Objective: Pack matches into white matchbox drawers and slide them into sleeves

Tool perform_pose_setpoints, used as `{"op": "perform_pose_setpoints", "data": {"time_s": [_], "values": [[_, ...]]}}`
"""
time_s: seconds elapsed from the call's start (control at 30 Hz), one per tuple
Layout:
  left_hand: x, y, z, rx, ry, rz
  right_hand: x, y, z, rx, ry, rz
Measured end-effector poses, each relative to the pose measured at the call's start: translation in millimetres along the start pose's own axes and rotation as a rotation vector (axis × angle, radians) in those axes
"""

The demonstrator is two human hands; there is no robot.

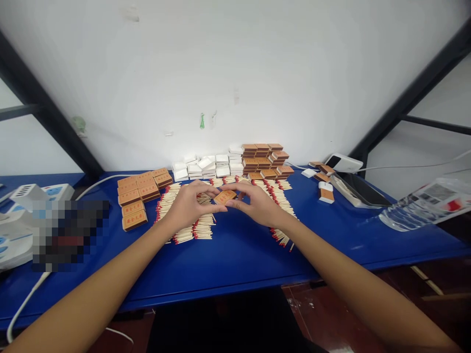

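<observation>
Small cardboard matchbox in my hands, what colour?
The cardboard matchbox shows orange with red print, clearest in head view.

Surroundings, blue table [235, 264]
We record white power strips [27, 196] at left; at right, a white device [344, 163] beside a dark phone-like item [364, 189] and a clear, label-bearing plastic package [423, 208]; behind, a pale wall [235, 59] and black metal bars [55, 122].

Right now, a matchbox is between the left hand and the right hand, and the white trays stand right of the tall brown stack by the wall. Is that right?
Not quite: the head view shows the white trays left of the tall brown stack by the wall. The matchbox is indeed between the left hand and the right hand.
</observation>
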State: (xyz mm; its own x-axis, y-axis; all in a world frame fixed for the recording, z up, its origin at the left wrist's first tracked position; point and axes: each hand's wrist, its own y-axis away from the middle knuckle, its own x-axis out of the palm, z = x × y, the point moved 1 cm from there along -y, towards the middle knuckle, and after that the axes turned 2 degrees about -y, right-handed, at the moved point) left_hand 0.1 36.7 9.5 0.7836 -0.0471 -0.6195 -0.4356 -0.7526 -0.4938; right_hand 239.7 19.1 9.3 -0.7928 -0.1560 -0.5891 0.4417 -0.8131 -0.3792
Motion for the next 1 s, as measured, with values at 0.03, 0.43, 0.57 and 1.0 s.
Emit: {"op": "perform_pose_setpoints", "data": {"time_s": [0.03, 0.43, 0.57, 1.0], "values": [[0.6, 0.3, 0.9, 0.002, -0.024, -0.005, 0.5, -0.2, -3.4, 0.004, 0.015, -0.028], [-101.3, 10.2, -16.6, -0.105, -0.456, -0.17, -21.0, -1.8, -33.8, -0.001, 0.203, -0.176], [-163.2, 32.3, 4.1, -0.32, -0.64, -0.24, -25.0, -1.1, -36.0, -0.002, 0.252, -0.172], [-215.7, 43.6, 95.5, -0.552, -0.769, -0.031, -27.4, -3.2, -39.1, 0.02, 0.289, -0.149]]}}
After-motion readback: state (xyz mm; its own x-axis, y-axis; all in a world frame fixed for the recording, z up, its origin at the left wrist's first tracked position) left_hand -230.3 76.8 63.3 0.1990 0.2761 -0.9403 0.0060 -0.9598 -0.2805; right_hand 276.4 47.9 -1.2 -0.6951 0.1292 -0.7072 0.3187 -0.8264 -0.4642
